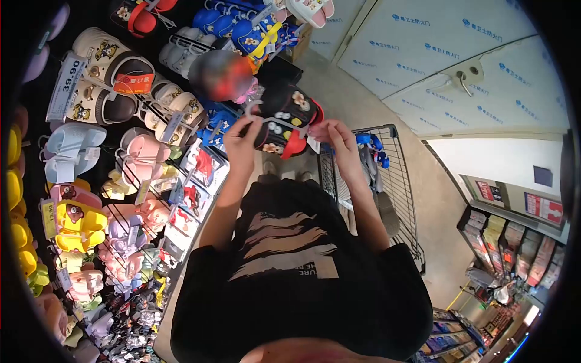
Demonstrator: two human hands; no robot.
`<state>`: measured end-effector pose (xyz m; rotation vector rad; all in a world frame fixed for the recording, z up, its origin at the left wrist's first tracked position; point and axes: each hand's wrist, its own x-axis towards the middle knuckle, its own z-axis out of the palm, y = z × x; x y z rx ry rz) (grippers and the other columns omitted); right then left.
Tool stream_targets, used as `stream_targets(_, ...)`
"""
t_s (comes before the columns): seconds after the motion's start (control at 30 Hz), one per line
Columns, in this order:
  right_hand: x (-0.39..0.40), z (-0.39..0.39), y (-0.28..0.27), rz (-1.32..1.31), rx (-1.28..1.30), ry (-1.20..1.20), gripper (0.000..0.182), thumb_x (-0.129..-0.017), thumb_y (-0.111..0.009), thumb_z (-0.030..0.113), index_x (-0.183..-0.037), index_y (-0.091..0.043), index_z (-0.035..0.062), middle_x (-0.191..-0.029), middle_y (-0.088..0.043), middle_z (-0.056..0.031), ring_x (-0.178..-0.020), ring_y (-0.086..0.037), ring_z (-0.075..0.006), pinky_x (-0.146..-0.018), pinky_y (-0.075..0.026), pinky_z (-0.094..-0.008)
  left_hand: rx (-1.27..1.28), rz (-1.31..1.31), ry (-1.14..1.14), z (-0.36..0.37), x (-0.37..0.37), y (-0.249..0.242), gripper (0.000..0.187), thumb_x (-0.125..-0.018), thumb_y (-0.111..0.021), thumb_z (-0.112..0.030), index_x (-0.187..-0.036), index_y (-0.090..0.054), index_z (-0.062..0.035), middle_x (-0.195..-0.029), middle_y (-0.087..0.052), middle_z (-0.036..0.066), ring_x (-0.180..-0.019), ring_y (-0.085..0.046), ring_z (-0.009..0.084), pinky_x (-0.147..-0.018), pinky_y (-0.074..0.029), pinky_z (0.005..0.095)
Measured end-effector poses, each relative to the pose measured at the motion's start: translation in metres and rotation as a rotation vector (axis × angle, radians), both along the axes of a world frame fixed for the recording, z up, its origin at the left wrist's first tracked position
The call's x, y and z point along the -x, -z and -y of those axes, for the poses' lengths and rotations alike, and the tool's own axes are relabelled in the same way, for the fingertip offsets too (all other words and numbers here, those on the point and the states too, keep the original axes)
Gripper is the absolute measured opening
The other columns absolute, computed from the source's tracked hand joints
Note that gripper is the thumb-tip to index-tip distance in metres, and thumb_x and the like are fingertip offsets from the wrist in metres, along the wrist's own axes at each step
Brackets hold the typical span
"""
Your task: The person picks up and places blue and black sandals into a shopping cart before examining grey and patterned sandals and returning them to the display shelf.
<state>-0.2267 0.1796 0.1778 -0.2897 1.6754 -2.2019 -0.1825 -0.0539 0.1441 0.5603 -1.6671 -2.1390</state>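
Note:
A pair of black clogs (284, 115) with red straps and flower charms hangs from a grey plastic hanger (273, 120) between my hands. My left hand (243, 140) pinches the hanger near its hook end. At the other end, my right hand (334, 140) has its fingers bent around the hanger's tip, beside the red strap and a small white tag (313, 144). Both hands are in front of my body, above the floor, between the shoe rack and a cart.
A shoe rack on the left holds cream clogs (100, 78), light blue slippers (71, 152) and yellow slippers (82, 225). A wire shopping cart (407, 199) with shoes inside stands at right. Beyond it are a wrapped door (448, 91) and shelves (511, 248).

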Motion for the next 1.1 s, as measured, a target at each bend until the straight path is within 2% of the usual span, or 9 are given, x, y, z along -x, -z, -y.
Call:
stream_targets(0.07,-0.003,-0.009,0.021,0.156,-0.116,0.021,0.023,-0.106,-0.039,0.013,-0.117,-0.053,-0.0016,-0.108,-0.067,-0.0139,-0.1,-0.065,-0.0195,-0.091,-0.05,-0.0326,-0.128,-0.043,-0.014,0.007,0.0,0.003,0.012,-0.091,-0.067,-0.001,-0.102,-0.072,0.0008,-0.096,-0.071,0.005,-0.085,-0.063,0.007,-0.08,-0.047,0.0202)
stream_targets(0.2,-0.015,0.004,0.045,0.106,-0.097,0.018,0.028,-0.104,-0.045,0.011,-0.13,-0.043,-0.0006,-0.103,-0.067,-0.0152,-0.097,-0.066,-0.02,-0.088,-0.053,-0.0326,-0.196,-0.117,-0.055,0.009,-0.005,0.006,0.013,-0.091,-0.067,-0.001,-0.103,-0.071,0.0004,-0.094,-0.07,0.003,-0.083,-0.061,0.0068,-0.077,-0.046,0.0208)
stream_targets(0.27,-0.019,0.008,0.046,0.072,-0.033,0.02,0.036,-0.103,-0.047,0.008,-0.138,-0.038,0.0024,-0.105,-0.066,-0.0132,-0.097,-0.066,-0.0194,-0.088,-0.053,-0.0325,-0.124,-0.095,-0.08,0.002,-0.008,0.004,0.011,-0.092,-0.066,-0.002,-0.101,-0.07,0.0012,-0.104,-0.07,0.006,-0.089,-0.061,0.0081,-0.084,-0.046,0.0229)
stream_targets(0.3,-0.019,0.01,0.05,0.143,0.016,-0.002,0.039,-0.103,-0.046,0.008,-0.141,-0.036,0.0043,-0.109,-0.065,-0.0115,-0.099,-0.066,-0.0191,-0.089,-0.053,-0.0329,-0.096,-0.057,-0.112,-0.003,-0.011,0.01,0.012,-0.092,-0.067,-0.004,-0.102,-0.071,0.0004,-0.094,-0.068,0.001,-0.085,-0.059,0.0056,-0.079,-0.045,0.0211)
stream_targets(0.37,-0.018,0.02,0.062,0.304,0.249,-0.02,0.043,-0.104,-0.045,0.011,-0.145,-0.034,0.0078,-0.12,-0.061,-0.0077,-0.109,-0.063,-0.0189,-0.094,-0.052,-0.0353,-0.026,-0.037,-0.06,-0.016,-0.015,-0.007,0.014,-0.094,-0.065,-0.007,-0.104,-0.071,0.0013,-0.097,-0.068,0.001,-0.088,-0.059,0.007,-0.082,-0.045,0.0227)
stream_targets(0.47,-0.021,0.038,0.066,0.527,0.44,0.003,0.037,-0.105,-0.044,0.015,-0.142,-0.039,0.0092,-0.13,-0.058,-0.0079,-0.119,-0.059,-0.0211,-0.1,-0.05,-0.0399,-0.049,-0.068,-0.047,-0.026,-0.02,0.009,0.015,-0.091,-0.066,-0.001,-0.104,-0.069,0.0034,-0.116,-0.069,0.009,-0.106,-0.061,0.0125,-0.094,-0.047,0.027)
stream_targets(0.67,-0.007,0.078,0.041,0.49,0.496,-0.037,0.035,-0.104,-0.047,0.017,-0.139,-0.042,0.0109,-0.134,-0.057,-0.0076,-0.121,-0.059,-0.021,-0.1,-0.05,-0.0407,-0.113,-0.101,-0.063,0.0,-0.014,-0.014,0.017,-0.092,-0.065,-0.001,-0.108,-0.068,0.0012,-0.118,-0.067,0.009,-0.105,-0.06,0.0117,-0.092,-0.047,0.0271)
stream_targets(0.87,0.056,0.152,-0.023,0.405,0.583,-0.141,0.037,-0.104,-0.048,0.021,-0.139,-0.042,0.012,-0.137,-0.055,-0.006,-0.124,-0.056,-0.0219,-0.106,-0.045,-0.0432,0.256,-0.201,-0.304,0.047,-0.037,-0.026,0.025,-0.094,-0.059,-0.001,-0.119,-0.06,-0.0002,-0.117,-0.063,0.009,-0.11,-0.058,0.015,-0.093,-0.045,0.0279)
stream_targets(1.1,0.12,0.262,-0.076,0.348,0.728,-0.354,0.033,-0.104,-0.047,0.026,-0.135,-0.047,0.0126,-0.136,-0.056,-0.0065,-0.127,-0.053,-0.0238,-0.109,-0.04,-0.0469,0.287,-0.008,-0.348,0.092,-0.107,0.026,0.019,-0.096,-0.057,-0.001,-0.115,-0.06,-0.0005,-0.113,-0.062,0.007,-0.103,-0.06,0.0137,-0.086,-0.048,0.0277)
